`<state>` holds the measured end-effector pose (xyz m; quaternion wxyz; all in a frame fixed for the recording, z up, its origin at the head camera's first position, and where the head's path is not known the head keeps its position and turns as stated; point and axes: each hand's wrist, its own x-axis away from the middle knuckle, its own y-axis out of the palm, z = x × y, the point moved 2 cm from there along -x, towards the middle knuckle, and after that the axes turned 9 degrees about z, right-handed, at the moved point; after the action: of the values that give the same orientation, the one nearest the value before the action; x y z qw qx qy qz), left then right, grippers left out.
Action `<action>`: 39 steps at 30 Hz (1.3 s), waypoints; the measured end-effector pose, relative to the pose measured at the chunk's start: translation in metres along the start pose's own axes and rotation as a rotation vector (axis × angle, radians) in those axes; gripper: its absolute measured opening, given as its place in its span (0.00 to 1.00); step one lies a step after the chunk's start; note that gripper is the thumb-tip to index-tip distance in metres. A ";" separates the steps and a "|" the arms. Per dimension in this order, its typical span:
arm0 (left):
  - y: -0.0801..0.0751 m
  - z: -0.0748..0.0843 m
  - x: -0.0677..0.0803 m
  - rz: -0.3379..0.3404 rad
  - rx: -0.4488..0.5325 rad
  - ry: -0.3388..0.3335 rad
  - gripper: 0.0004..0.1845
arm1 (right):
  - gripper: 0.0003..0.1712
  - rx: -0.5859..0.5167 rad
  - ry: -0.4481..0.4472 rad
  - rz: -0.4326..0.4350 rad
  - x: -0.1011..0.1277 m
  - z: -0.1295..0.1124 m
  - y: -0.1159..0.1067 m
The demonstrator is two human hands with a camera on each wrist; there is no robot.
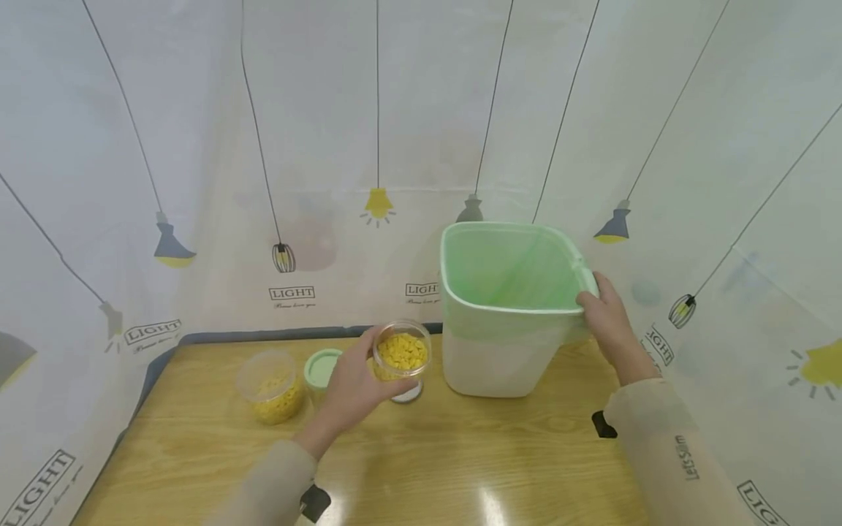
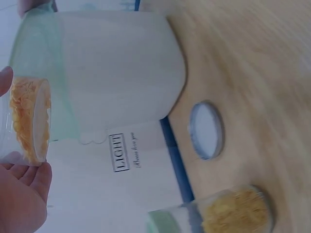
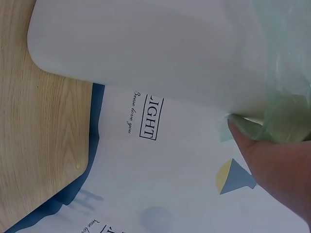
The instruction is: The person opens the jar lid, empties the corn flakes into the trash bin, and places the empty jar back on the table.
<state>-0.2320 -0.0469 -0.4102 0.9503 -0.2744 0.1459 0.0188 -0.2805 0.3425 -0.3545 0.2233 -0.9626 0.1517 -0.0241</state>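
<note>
My left hand [image 1: 355, 391] holds a small clear jar [image 1: 403, 351], its thumb and fingers curled round the sides. The jar has no lid on, and yellow crumbly pieces [image 2: 30, 116] fill much of it. To its right stands a white wastebasket [image 1: 490, 358] with a thin green liner bag [image 1: 503, 259] folded over its rim. My right hand [image 1: 608, 321] grips that rim at the right side, thumb on top. Below the held jar, a round lid [image 2: 206, 130] lies on the table.
Left of my left hand stand a clear tub [image 1: 276, 394] partly filled with yellow pieces and a container with a green lid [image 1: 321, 367]. They share the wooden table [image 1: 421, 467] with the wastebasket. Behind it hangs a white lamp-print curtain [image 1: 342, 146].
</note>
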 end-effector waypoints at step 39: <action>-0.002 0.087 -0.092 0.269 -0.306 0.327 0.51 | 0.44 0.036 -0.039 -0.008 0.025 -0.008 0.010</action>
<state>-0.2966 0.0019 -0.3124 0.8505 -0.3926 0.3280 0.1222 -0.2600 0.3233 -0.3524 0.2432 -0.9593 0.1430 -0.0091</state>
